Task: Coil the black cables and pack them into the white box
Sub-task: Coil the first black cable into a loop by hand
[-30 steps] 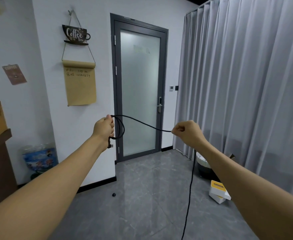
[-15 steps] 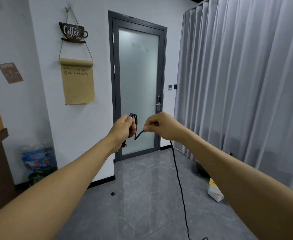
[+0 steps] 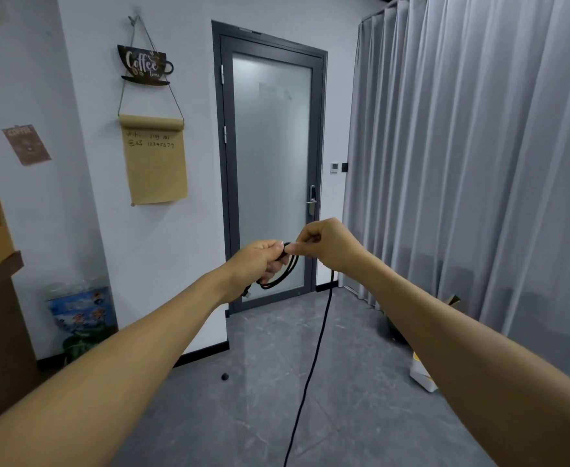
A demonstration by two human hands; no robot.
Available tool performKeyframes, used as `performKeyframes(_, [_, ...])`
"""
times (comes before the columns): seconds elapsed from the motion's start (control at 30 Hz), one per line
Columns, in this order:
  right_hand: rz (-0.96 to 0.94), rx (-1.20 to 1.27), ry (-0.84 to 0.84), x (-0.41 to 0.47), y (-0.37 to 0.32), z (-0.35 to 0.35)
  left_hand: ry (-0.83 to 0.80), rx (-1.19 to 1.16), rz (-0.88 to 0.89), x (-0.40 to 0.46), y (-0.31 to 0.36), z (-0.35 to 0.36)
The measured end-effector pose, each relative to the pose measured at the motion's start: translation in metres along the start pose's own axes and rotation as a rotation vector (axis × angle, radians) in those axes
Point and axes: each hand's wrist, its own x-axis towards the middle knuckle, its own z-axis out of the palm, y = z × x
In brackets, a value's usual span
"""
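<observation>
Mid-coil, frame centre: left hand [image 3: 260, 261] clamps cable [image 3: 314, 358] loops, right hand [image 3: 324, 244] pinches strand. Next: another loop. Box [image 3: 423, 377] possibly lower right.

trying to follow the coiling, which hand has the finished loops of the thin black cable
The left hand grips the hanging loops of the thin black cable. The right hand only pinches the single strand that trails down to the grey tiled floor.

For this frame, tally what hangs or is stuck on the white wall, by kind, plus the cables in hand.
Black cable: 1, gripped by left hand, pinched by right hand
Coffee cup sign: 1
Kraft paper roll: 1
Brown poster: 1
Total: 4
</observation>
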Motion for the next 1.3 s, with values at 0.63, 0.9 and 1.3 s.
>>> performKeyframes(0.63, [0.325,0.121,0.085,-0.026,0.073,-0.024,0.534,-0.045,-0.138,-0.016,-0.035,-0.067])
performKeyframes(0.9, [0.197,-0.068,0.241,-0.022,0.067,-0.026,0.666,-0.265,-0.103,-0.011,-0.025,-0.058])
performKeyframes(1.3, [-0.143,-0.531,-0.08,-0.017,0.001,-0.011,0.407,-0.157,0.048,0.006,0.0,-0.002])
